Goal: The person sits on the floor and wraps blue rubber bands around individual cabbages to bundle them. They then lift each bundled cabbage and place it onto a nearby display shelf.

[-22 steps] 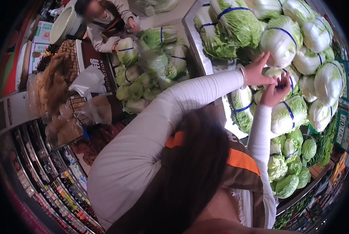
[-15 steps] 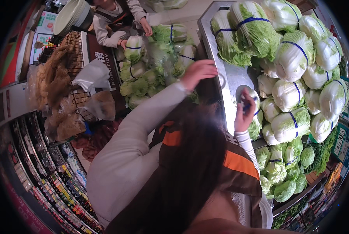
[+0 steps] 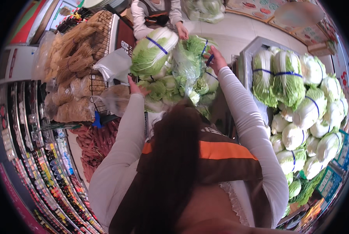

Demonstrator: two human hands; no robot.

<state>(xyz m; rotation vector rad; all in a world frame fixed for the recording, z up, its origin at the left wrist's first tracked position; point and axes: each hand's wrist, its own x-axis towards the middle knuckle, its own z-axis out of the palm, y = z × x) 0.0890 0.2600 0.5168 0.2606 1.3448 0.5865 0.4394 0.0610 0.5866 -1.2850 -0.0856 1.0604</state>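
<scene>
My left hand (image 3: 137, 88) is open, thumb raised and fingers spread, just below a large Chinese cabbage (image 3: 148, 56) with a blue band around it. A co-worker's arm reaches behind that cabbage, and the co-worker's other hand (image 3: 182, 31) is near a clear plastic bag (image 3: 185, 64). My right hand (image 3: 219, 61) is raised at the right side of the pile, its fingers curled around a dark blue ring-shaped thing (image 3: 210, 59), too small to make out fully. Between my hands lie banded cabbages and loose green leaves (image 3: 168, 84), partly under the plastic.
At right, a metal-edged stand (image 3: 246, 58) holds several stacked Chinese cabbages (image 3: 287, 78). On the left are a wire rack (image 3: 100, 46) of dried noodle-like bundles (image 3: 79, 58), a white bag (image 3: 113, 66) and reddish roots (image 3: 98, 140). The co-worker (image 3: 155, 15) faces me across the pile.
Both my hands have moved from beside the metal stand to above the leafy pile, left hand farther left. The view has turned right. A large cabbage now rises in front of the co-worker.
</scene>
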